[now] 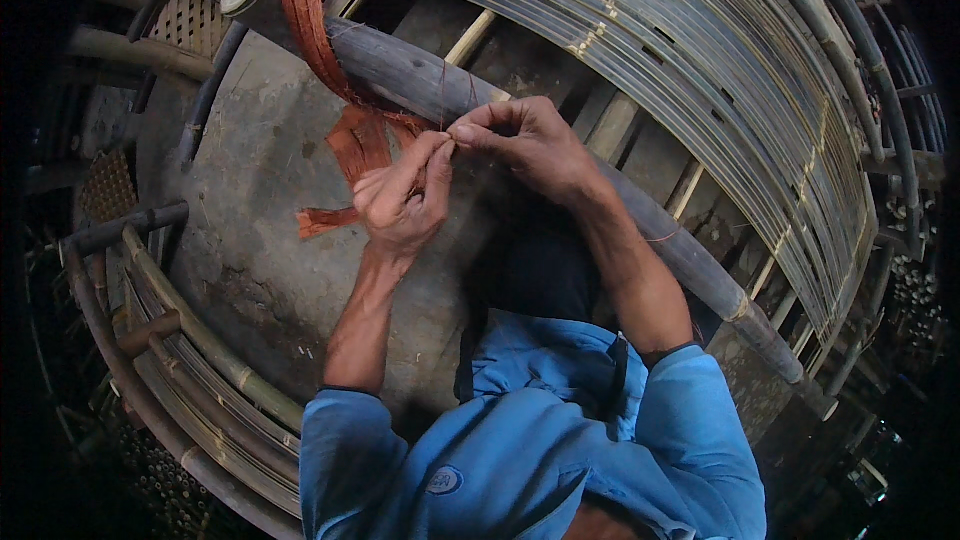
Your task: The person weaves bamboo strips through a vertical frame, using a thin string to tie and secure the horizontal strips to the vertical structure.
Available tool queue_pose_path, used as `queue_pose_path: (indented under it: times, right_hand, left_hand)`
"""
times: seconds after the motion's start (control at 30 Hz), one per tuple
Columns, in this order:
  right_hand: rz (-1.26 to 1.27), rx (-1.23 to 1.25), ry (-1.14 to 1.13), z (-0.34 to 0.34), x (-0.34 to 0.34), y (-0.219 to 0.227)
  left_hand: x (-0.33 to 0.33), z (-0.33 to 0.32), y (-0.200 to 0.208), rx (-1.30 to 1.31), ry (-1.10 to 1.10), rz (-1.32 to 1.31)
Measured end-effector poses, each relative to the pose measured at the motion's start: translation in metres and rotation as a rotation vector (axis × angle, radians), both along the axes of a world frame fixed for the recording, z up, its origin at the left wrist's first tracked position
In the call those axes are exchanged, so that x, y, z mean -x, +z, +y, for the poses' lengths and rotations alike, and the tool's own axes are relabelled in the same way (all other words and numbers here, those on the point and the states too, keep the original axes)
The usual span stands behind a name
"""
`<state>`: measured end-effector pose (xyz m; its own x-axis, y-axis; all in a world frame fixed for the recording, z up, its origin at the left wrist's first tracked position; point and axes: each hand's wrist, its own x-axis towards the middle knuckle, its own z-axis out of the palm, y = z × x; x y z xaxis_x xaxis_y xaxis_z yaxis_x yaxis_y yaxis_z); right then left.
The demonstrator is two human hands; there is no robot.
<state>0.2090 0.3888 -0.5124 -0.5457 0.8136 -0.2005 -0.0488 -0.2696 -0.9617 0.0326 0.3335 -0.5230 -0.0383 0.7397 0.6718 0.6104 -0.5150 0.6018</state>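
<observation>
Lettered badge [444,481] on my shirt [530,440]. Left hand [405,200] and right hand [535,150]: grip pinching reddish strand [444,100] by edge of pole [400,64]; open floor [255,160] left of pole.

Pole [400,68] slanting from 11 to 4 o'clock, slatted panel [700,90] beyond it at 2 o'clock
Crossbars [686,190] span between the two. Strips [357,145] hang over the pole at 11 o'clock. The left hand [405,195] meets the right hand [540,147] near 12 o'clock, a strand [444,90] between them. A bamboo frame [235,368] stands at 8 o'clock, with floor [260,170] between it and the pole.
</observation>
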Motion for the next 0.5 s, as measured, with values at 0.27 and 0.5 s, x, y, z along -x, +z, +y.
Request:
queue_pose_path:
  times: [0.27, 0.5]
  right_hand:
    - [-0.041, -0.19, -0.178, -0.006, 0.009, -0.018]
    - [-0.195, -0.35, -0.16, -0.014, 0.015, 0.0]
  left_hand:
    - [0.0, 0.002, -0.005, 0.274, 0.059, -0.492]
    - [0.006, -0.001, 0.008, 0.358, -0.137, -0.428]
